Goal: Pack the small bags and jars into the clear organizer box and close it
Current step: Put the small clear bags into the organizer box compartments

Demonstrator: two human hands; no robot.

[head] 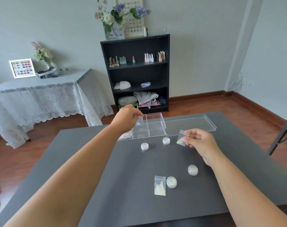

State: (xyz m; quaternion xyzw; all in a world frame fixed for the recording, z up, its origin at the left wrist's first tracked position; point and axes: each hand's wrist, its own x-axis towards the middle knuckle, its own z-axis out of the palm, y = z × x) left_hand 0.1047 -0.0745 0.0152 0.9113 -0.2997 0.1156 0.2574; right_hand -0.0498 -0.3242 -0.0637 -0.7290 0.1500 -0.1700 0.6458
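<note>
The clear organizer box (153,126) stands uncovered at the far side of the dark table, its clear lid (191,126) lying flat to its right. My left hand (127,117) pinches a small clear bag (139,121) over the box's left compartment. My right hand (199,141) holds a second small bag (181,138) of pale and purple bits above the table, right of the box. Another bag (159,185) with yellowish grains lies flat near me. Several small round jars rest on the table: two near the box (144,146) (166,141), two nearer me (171,182) (192,170).
The table (123,185) is dark grey with edges at left and right. Something pink and white (124,136) shows in the box's front-left compartment. Behind are a black bookshelf (136,72), a lace-covered side table (41,95) and a dark stand leg (282,133) at right.
</note>
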